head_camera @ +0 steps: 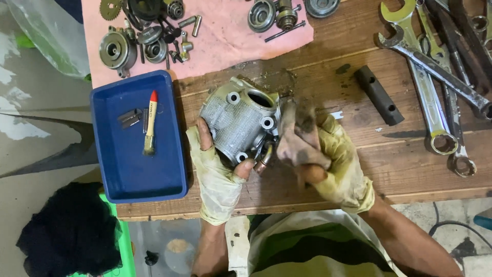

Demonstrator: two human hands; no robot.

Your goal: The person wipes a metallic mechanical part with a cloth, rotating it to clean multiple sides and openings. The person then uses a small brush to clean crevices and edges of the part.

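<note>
Item 1, grey metal engine casting (238, 120): finned, with a large oval opening and round bolt bosses at the corners. It sits in front of you near the middle of the wooden tabletop (318, 66), tilted, and is gripped from both sides.

Item 2, your left hand (218, 166): in a stained, pale fingerless glove, curled around the lower left of the casting, thumb and fingertips pressed to its underside. It is closed on the part.

Item 3, your right hand (318, 149): in a matching dirty glove, fingers folded against the right edge of the casting. It looks closed there; motion blur hides exactly what the fingers pinch. A small copper-coloured piece (264, 163) shows between the two hands at the casting's lower edge.

Item 4, blue plastic tray (154, 179): just left of the casting, at the tabletop's left end. It holds a small brush with a red tip (150, 123) and some short metal pieces (130, 118).

Item 5, pink cloth (225, 36): at the far side, spread with round engine parts (119, 50), gears and pins.

Item 6, spanners (435, 77): several, lying at the right end, well apart from your hands.

Item 7, dark metal bar with holes (379, 95): lying between the casting and the spanners.
</note>
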